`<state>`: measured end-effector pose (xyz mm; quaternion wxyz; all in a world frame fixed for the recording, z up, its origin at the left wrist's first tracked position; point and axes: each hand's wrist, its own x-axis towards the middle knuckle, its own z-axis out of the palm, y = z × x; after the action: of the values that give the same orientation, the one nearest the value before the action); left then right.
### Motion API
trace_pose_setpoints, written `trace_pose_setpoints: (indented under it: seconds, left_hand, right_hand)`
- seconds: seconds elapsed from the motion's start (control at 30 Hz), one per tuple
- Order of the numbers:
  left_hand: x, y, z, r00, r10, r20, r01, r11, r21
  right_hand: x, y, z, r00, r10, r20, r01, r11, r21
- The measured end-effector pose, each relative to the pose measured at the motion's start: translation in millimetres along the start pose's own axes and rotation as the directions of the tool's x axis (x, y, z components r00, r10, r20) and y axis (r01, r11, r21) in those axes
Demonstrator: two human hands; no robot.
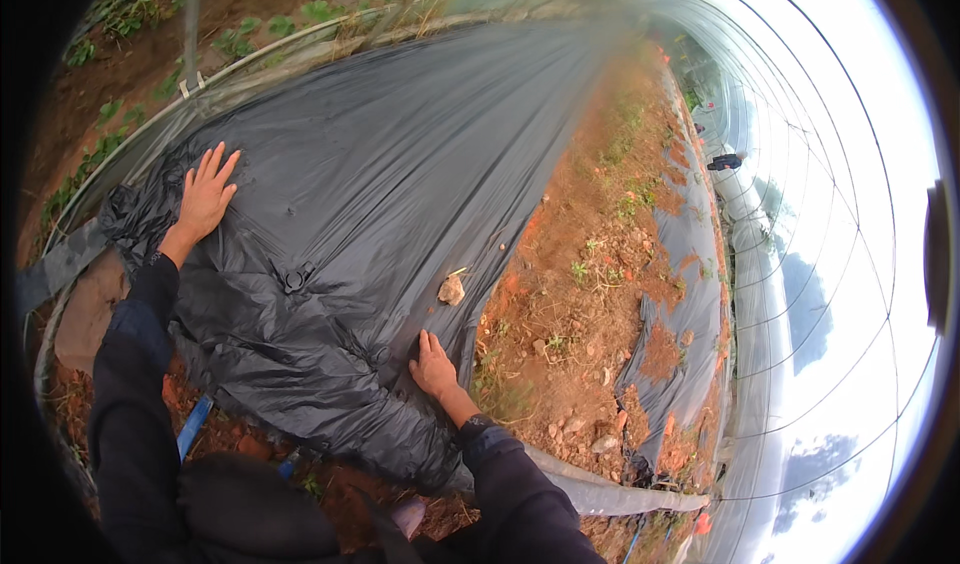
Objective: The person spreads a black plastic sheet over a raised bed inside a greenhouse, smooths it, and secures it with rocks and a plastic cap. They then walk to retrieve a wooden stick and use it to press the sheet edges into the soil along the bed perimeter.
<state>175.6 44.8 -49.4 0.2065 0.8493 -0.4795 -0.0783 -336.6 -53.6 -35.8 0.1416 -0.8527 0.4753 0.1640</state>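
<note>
Black plastic mulch film [405, 159] covers a long raised bed, fairly smooth farther off and crumpled at the near end. My left hand [205, 196] lies palm down on the film near its left edge, fingers spread, beside a gathered bunch of plastic. Lower right, my right hand [435, 369] rests on the film near its right edge, fingertips down, holding nothing. A clod or stone [451, 289] sits on the film just beyond my right hand. Between the hands, a round dark fitting [295, 279] shows amid the creases; whether it is under the film I cannot tell.
Reddish soil [577, 301] with stones and small weeds runs along the right, beside another strip of dark film [686, 294]. A pale pipe or rolled plastic [622, 493] crosses low right. A blue strip [195, 425] lies near me. Another person [726, 162] is far off, under the tunnel's hoops.
</note>
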Motion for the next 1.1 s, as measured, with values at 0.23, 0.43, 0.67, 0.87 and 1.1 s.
trace_pose_setpoints:
  seconds: [0.23,0.43,0.67,0.87,1.1]
  left_hand:
    - [-58,139,-40,0.840,0.540,-0.051,-0.536,0.811,-0.235]
    - [-117,196,-29,0.583,0.801,0.136,-0.706,0.583,-0.403]
    - [-133,198,-19,0.646,0.737,0.197,-0.646,0.666,-0.373]
    - [-148,229,-17,0.577,0.816,0.027,-0.747,0.541,-0.387]
    - [-164,228,-2,0.685,0.724,0.078,-0.635,0.647,-0.422]
  right_hand:
    - [-12,20,10,0.991,-0.013,0.130,0.010,1.000,0.026]
    - [-17,22,16,0.998,-0.018,0.062,0.017,1.000,0.017]
    - [-24,30,-2,0.993,-0.103,0.058,0.089,0.976,0.197]
    - [-40,7,-34,0.997,-0.047,0.053,0.043,0.996,0.077]
    - [-25,-40,-98,0.926,-0.128,-0.356,0.240,0.927,0.290]
